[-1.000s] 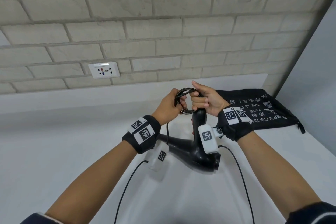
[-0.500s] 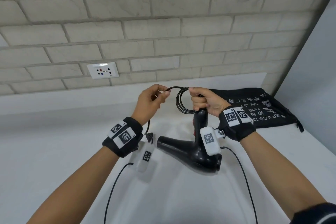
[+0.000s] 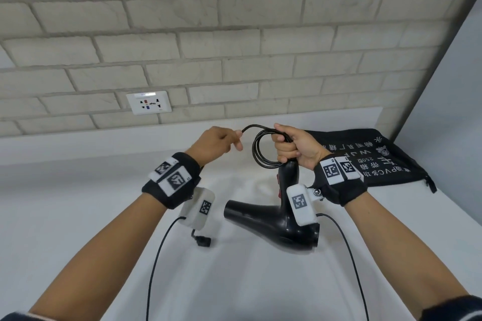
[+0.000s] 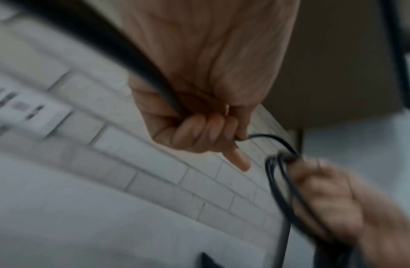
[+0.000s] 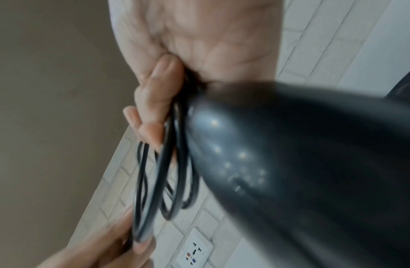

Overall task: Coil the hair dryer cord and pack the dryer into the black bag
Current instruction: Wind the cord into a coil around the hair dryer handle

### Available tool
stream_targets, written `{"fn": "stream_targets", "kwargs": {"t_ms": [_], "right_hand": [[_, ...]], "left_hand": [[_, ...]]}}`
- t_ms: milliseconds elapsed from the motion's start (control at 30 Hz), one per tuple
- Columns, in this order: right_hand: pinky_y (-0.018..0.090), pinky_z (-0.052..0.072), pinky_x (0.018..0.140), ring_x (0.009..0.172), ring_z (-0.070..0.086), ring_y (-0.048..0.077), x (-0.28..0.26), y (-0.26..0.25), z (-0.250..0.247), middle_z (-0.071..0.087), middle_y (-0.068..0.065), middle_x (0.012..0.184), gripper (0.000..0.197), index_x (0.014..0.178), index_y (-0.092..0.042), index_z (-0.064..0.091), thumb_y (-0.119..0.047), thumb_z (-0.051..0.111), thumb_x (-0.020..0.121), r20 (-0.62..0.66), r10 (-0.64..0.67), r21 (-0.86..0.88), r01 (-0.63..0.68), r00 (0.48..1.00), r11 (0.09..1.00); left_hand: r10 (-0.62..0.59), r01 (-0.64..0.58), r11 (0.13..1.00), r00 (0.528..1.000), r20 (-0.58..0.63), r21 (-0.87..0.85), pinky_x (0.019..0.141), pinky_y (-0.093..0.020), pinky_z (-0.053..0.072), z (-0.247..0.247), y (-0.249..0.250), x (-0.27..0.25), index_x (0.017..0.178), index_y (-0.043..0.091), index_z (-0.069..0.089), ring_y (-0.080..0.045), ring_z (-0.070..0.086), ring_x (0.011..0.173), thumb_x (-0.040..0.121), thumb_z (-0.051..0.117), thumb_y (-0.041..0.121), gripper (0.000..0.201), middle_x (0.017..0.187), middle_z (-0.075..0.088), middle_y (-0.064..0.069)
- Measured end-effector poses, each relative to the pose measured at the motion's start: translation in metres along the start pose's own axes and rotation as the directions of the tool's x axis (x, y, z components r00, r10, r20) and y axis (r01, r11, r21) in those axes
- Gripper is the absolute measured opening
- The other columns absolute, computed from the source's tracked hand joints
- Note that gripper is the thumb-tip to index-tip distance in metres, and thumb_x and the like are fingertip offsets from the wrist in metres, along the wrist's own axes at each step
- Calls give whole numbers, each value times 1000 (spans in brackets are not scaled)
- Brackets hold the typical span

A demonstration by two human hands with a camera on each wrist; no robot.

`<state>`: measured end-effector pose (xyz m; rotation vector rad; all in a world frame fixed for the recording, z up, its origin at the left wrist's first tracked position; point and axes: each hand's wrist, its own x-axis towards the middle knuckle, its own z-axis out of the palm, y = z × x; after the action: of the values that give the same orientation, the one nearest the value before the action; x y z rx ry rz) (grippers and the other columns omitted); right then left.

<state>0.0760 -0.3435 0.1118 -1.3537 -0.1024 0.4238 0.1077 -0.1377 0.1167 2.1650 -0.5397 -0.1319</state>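
Note:
A black hair dryer (image 3: 273,221) hangs upside down over the white counter, nozzle pointing left. My right hand (image 3: 292,146) grips the end of its handle (image 5: 291,163) together with several loops of black cord (image 3: 257,150). My left hand (image 3: 221,142) is just left of the coil and pinches the free stretch of cord (image 4: 268,137) between thumb and fingers. From there the cord drops behind my left wrist, and the plug (image 3: 203,241) dangles near the counter. The black bag (image 3: 378,161) with white print lies flat at the right, behind my right hand.
A brick wall with a white socket (image 3: 148,102) stands behind the white counter (image 3: 78,203). A grey side wall (image 3: 448,101) closes the right end, just beyond the bag. Thin sensor cables (image 3: 156,263) hang from both wrists.
My left hand left the coil, swung out to the left, and has come partway back toward it, still pinching the cord. The plug now hangs lower by the counter. The right hand stayed put.

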Motion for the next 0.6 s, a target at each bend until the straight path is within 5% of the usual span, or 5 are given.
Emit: {"fn": "stream_targets", "kwargs": {"t_ms": [100,267,333,467,600], "right_hand": [[18,35,36,22,19,1,-4,0,-11,22,-13,27,50,51,-20,40,-33,25,97,-46,-18,84,22,999,996],[16,33,35,26,8,7,-9,2,-24,6,-9,36,59,40,-24,43,-35,27,97,-131,-54,132,71,990,989],[16,32,36,23,12,5,-9,2,-28,5,-8,39,58,41,-24,43,-34,29,96,-165,-65,142,89,984,986],[16,32,36,25,9,8,-8,4,-32,9,-11,33,57,42,-24,42,-33,30,97,-193,-73,135,100,978,986],[16,33,36,21,16,4,-6,5,-29,16,-11,29,57,42,-24,42,-34,30,97,-176,-71,133,95,982,987]], "left_hand": [[-74,114,950,987,145,-290,56,-18,35,-15,-17,-14,79,15,67,-9,39,49,93,46,33,31,50,37,10],[-131,248,921,923,362,-300,81,-19,50,-14,-60,-44,87,20,65,-4,64,72,69,67,42,29,66,65,12],[-146,263,915,923,357,-307,85,-18,47,-7,-74,-55,86,22,64,-5,63,85,67,70,35,23,77,67,12],[-141,233,918,948,285,-321,75,-11,48,15,-87,-67,83,16,63,-6,61,80,82,63,0,16,85,63,0],[-87,146,961,965,247,-233,72,-11,48,39,-93,-73,81,16,63,1,62,72,80,64,0,16,77,65,5]]}}
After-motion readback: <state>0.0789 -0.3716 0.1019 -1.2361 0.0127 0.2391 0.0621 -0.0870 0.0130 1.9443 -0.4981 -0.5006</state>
